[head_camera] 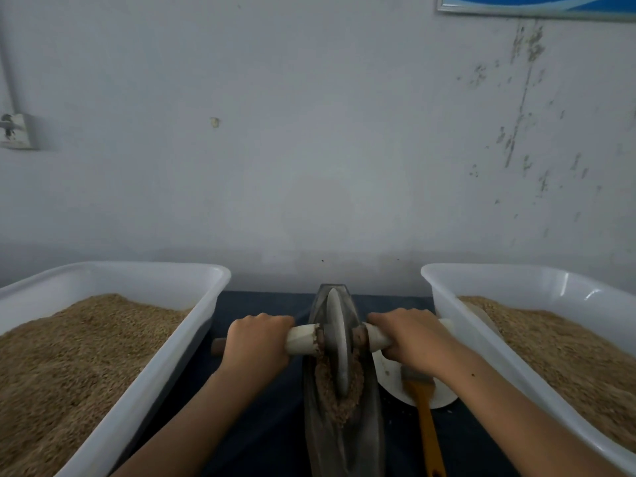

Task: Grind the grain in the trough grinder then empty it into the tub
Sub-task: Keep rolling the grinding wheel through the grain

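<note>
On your far left the left tub (192, 325) is sitting heaped with whole grain, its rim just beside your left hand (256, 342), whose fingers are curling tight round the left end of the wooden axle (303, 339). That axle is lying crosswise, while the trough grinder (344, 438) is running lengthwise, away from you toward the wall, so your rolling stroke is going to run along the trough, square to the handle. The stone wheel (335, 346) is standing upright in the groove with the brown grain (327, 387) piling round its near edge. Your right hand (413, 342) is gripping the other end, equally near. Below it a white plate (444, 397) and a yellow-handled brush (425, 418) are lying on the dark surface (261, 425), with the right tub (457, 315) crowding close to your right wrist.
</note>
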`<state>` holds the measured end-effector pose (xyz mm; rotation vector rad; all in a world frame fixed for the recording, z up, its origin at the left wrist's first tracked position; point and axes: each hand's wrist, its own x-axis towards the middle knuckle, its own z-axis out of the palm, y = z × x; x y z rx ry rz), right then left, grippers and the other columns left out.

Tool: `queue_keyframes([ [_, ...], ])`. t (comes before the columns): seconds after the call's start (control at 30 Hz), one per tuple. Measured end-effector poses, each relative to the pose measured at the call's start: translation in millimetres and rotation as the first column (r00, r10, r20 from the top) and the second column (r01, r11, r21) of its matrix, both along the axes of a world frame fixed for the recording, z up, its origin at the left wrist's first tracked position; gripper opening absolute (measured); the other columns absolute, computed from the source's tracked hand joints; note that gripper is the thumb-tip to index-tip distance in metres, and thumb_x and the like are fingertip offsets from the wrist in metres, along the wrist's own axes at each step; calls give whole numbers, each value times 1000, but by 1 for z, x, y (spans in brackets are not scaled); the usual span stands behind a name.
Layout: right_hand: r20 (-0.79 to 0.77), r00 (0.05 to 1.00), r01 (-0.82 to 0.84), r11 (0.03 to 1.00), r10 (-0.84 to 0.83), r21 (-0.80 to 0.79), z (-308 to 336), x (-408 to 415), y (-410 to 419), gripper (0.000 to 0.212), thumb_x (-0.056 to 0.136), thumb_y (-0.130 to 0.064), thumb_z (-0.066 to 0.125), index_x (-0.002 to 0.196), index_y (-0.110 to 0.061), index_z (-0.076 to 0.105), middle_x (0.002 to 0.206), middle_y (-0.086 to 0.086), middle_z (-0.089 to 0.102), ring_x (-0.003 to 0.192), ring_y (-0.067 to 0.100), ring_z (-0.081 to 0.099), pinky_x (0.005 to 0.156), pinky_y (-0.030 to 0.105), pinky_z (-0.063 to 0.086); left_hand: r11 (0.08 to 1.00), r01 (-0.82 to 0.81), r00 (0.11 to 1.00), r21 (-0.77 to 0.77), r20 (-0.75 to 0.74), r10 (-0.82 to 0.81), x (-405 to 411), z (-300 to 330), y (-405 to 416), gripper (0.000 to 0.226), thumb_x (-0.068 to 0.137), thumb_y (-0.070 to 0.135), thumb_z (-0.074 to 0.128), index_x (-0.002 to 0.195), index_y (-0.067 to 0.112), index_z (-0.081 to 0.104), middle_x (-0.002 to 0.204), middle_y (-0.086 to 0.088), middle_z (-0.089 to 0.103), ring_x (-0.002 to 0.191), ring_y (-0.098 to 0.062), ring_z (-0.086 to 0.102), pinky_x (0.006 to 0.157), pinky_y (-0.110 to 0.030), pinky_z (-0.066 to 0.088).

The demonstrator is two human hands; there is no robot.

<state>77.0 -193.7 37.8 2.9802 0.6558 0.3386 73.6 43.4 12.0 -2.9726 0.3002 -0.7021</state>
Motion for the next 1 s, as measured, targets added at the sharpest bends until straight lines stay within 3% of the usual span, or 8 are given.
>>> queue_keyframes([
  [0.1,-10,998,55,998,-55,24,-2,13,2,21,89,-19,54,109,-27,50,109,-1,63,100,21,60,81,34,45,999,-29,998,12,-47,30,13,7,-7,21,86,35,55,106,29,57,97,5,64,91,-16,61,67,-27,35],
  [0.3,-11,995,102,993,-102,65,-7,19,3,22,89,-20,57,108,-28,50,107,-1,65,99,21,61,84,36,48,996,-48,988,73,-144,58,27,16,-11,27,86,29,57,112,25,58,103,1,63,95,-19,60,71,-29,38],
  [0.47,-96,990,100,993,-105,-57,0,8,5,26,85,-15,58,107,-29,57,103,-1,65,94,20,61,71,30,43,990,-41,933,133,-350,86,21,19,-5,42,80,34,67,119,24,56,109,1,63,99,-17,60,72,-28,39],
  [0.6,-228,964,114,986,-139,-120,7,2,7,31,82,-21,67,113,-25,60,104,2,65,92,20,61,72,31,44,987,-32,890,158,-445,100,17,19,-3,49,76,37,71,120,24,55,109,2,63,98,-16,60,72,-27,40],
  [0.7,-212,966,129,987,-147,-99,7,2,8,31,84,-18,63,114,-25,60,106,2,65,95,21,62,76,31,46,989,-52,923,139,-372,101,17,18,-5,41,77,35,69,116,24,57,105,2,64,95,-17,61,70,-28,39],
  [0.83,-100,984,150,989,-149,-1,1,6,10,24,88,-13,55,107,-27,58,105,0,65,97,21,62,83,33,49,997,-42,989,63,-137,51,17,12,-7,25,84,32,58,108,27,56,101,4,62,94,-17,60,68,-28,35],
  [0.93,44,986,161,985,-164,56,-7,5,12,19,91,-14,50,106,-25,52,105,-1,64,96,22,61,75,33,42,999,-12,999,34,42,10,18,6,-8,19,88,34,54,105,27,51,101,7,62,95,-14,60,70,-24,30],
  [1.0,94,981,163,984,-169,65,-10,4,14,17,92,-16,51,107,-24,50,105,-1,64,96,21,60,73,32,40,1000,6,997,24,72,-8,18,3,-7,18,88,34,54,104,27,49,102,8,62,96,-12,59,71,-23,29],
])
